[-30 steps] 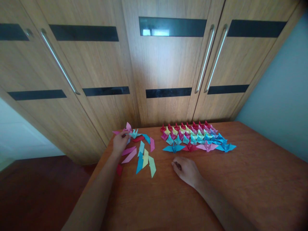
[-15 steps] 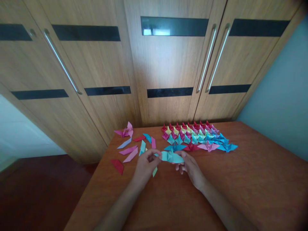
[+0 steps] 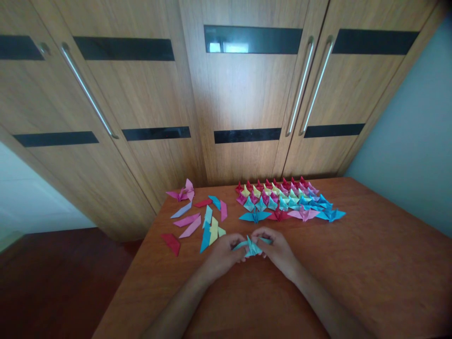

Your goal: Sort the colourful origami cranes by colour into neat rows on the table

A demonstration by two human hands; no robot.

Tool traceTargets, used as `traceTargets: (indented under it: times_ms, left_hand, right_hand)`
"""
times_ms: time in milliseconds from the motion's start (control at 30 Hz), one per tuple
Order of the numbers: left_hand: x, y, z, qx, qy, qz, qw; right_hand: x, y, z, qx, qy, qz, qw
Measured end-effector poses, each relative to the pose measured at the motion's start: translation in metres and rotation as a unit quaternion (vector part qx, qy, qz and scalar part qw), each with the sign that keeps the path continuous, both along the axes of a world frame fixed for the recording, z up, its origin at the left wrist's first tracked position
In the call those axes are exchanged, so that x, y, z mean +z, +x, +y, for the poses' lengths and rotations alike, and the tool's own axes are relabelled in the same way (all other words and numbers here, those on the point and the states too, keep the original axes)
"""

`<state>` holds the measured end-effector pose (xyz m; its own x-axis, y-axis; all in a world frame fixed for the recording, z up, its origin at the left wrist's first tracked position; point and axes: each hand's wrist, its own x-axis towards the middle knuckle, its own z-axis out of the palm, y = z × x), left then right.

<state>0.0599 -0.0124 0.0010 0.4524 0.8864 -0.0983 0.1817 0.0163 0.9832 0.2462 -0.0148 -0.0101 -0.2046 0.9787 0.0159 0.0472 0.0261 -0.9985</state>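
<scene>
A light turquoise origami crane (image 3: 253, 248) is held just above the table between both hands. My left hand (image 3: 226, 254) pinches its left wing, while my right hand (image 3: 277, 249) grips the right wing near the body. The crane's pointed middle sticks up between my fingers; its wing ends are partly hidden by them. Left of my hands lie flat folded paper pieces, among them a yellow strip (image 3: 213, 230), a blue strip (image 3: 205, 239) and a red piece (image 3: 171, 244). Beyond my right hand stand rows of finished cranes, with a blue crane (image 3: 254, 216) at the front left.
The brown wooden table (image 3: 370, 263) reaches back to a wooden wardrobe (image 3: 243, 94) with metal handles. A larger pink origami figure (image 3: 182, 191) sits at the table's back left corner. A pink crane (image 3: 303, 214) and several others stand at the back right.
Both hands have come closer together and nearer to me with the turquoise crane. Its pointed middle now stands up between them, and the yellow and blue strips have come into view.
</scene>
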Motion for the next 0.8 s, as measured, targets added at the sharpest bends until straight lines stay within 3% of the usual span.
traceTargets:
  times_ms: [200,433,633,800]
  left_hand:
    - [0.012,0.005,-0.005,0.012,-0.130,-0.160,0.978]
    - [0.010,0.008,0.001,0.081,-0.185,-0.300,0.932]
    - [0.008,0.000,0.004,0.120,-0.131,-0.235,0.956]
    - [0.008,-0.005,0.007,0.181,-0.068,-0.145,0.970]
  right_hand:
    - [0.006,0.005,-0.002,-0.016,-0.054,0.159,0.986]
    - [0.000,0.017,0.009,-0.060,-0.094,0.312,0.943]
    - [-0.002,0.023,0.011,-0.080,-0.076,0.255,0.961]
    - [-0.002,0.024,0.009,-0.165,0.001,0.135,0.977]
